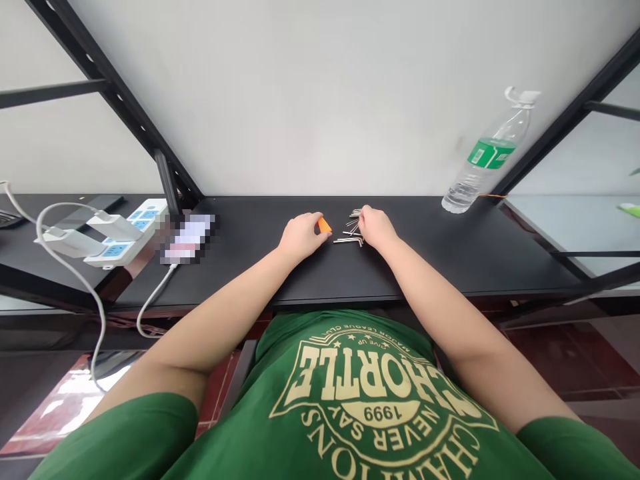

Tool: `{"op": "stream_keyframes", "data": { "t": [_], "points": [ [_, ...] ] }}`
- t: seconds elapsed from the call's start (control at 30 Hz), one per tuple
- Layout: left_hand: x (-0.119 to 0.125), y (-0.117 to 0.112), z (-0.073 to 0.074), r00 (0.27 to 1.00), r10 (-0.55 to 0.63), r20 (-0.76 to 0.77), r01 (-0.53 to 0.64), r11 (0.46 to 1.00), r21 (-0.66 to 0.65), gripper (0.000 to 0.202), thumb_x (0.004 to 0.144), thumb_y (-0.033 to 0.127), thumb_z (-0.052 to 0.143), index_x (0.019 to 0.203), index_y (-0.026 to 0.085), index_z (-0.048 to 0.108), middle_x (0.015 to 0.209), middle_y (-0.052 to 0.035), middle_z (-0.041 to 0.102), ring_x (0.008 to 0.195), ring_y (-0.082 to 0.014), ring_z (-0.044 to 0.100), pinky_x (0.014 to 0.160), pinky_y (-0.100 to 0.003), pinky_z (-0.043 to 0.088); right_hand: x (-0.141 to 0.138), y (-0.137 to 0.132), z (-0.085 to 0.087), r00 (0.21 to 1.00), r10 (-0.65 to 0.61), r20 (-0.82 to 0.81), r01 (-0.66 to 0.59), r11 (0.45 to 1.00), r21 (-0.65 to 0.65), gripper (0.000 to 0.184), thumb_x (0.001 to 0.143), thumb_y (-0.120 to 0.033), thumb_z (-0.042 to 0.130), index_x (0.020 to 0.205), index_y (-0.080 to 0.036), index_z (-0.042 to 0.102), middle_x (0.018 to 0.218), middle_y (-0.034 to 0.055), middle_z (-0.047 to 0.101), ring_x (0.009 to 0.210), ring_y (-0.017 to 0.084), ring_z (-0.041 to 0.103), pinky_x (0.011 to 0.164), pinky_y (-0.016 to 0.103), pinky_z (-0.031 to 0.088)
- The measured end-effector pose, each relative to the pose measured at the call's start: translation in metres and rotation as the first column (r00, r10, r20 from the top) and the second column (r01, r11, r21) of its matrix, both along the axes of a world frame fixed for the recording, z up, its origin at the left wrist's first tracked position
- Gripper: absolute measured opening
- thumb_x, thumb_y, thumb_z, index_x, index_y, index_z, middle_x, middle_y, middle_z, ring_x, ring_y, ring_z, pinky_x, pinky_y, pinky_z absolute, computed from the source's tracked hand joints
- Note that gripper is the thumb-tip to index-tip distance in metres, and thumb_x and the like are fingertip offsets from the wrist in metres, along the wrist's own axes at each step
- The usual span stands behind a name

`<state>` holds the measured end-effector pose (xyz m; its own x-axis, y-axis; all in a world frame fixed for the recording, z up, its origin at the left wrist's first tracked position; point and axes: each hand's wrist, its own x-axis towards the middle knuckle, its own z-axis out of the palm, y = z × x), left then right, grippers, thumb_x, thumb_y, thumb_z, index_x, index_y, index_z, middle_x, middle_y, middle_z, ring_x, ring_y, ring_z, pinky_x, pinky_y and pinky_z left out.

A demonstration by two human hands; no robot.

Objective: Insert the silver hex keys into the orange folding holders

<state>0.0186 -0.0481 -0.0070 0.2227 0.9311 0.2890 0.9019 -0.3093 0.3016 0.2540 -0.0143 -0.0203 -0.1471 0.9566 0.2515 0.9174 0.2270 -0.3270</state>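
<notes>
My left hand (pixel 301 237) is closed around a small orange plastic piece (pixel 325 225), gripped between thumb and fingers; most of it shows past the fingertips. Several silver hex keys (pixel 349 241) lie loosely on the black tabletop (pixel 330 273) to its right. Over the right end of these keys, my right hand (pixel 377 228) has its fingers pinched together. It appears to grip a hex key, though the fingers partly hide it. A small gap separates the two hands.
A clear water bottle (pixel 487 160) with a green label stands at the back right. To the left lie a phone (pixel 189 238) on a charging cable (pixel 155 300) and a white power strip (pixel 127 233) with plugs. Black metal frames (pixel 130 113) rise at both sides, before a white wall.
</notes>
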Motion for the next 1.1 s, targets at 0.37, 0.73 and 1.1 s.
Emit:
{"op": "stream_keyframes", "data": {
  "t": [0.37, 0.73, 1.1],
  "points": [
    [-0.004, 0.002, -0.001, 0.996, 0.007, 0.089, -0.006, 1.0, -0.006, 0.046, 0.09, 0.044, 0.075, 0.131, 0.022, 0.072, 0.107, -0.0066, 0.076, 0.1, -0.0263, 0.071, 0.088, -0.036, 0.053, 0.01, 0.008, -0.002, 0.907, -0.248, -0.341, 0.219, 0.968, -0.122, 0.022, 0.1, -0.014, 0.054, 0.081, -0.024, 0.05, 0.09, 0.0061, 0.069, 0.078, 0.02, 0.059, 0.069, 0.03, 0.042],
    [-0.007, 0.004, -0.005, 0.997, 0.015, 0.071, -0.014, 1.0, -0.02, 0.047, 0.09, 0.045, 0.075, 0.132, 0.023, 0.072, 0.103, -0.0063, 0.075, 0.095, -0.0256, 0.07, 0.084, -0.035, 0.053, 0.013, 0.002, -0.003, 0.949, -0.292, -0.115, 0.281, 0.954, -0.101, 0.011, 0.106, -0.019, 0.05, 0.102, -0.022, 0.06, 0.104, 0.0131, 0.073, 0.087, 0.026, 0.066, 0.071, 0.032, 0.044],
    [-0.007, 0.001, -0.003, 0.998, 0.001, 0.066, 0.001, 0.999, -0.037, 0.047, 0.091, 0.045, 0.073, 0.133, 0.024, 0.071, 0.108, -0.0079, 0.076, 0.099, -0.0274, 0.071, 0.085, -0.036, 0.053, 0.031, -0.009, -0.002, 0.974, -0.227, -0.017, 0.222, 0.965, -0.136, 0.007, 0.096, -0.018, 0.057, 0.096, -0.022, 0.062, 0.112, 0.0129, 0.07, 0.1, 0.027, 0.063, 0.075, 0.034, 0.046]
  ]
}}
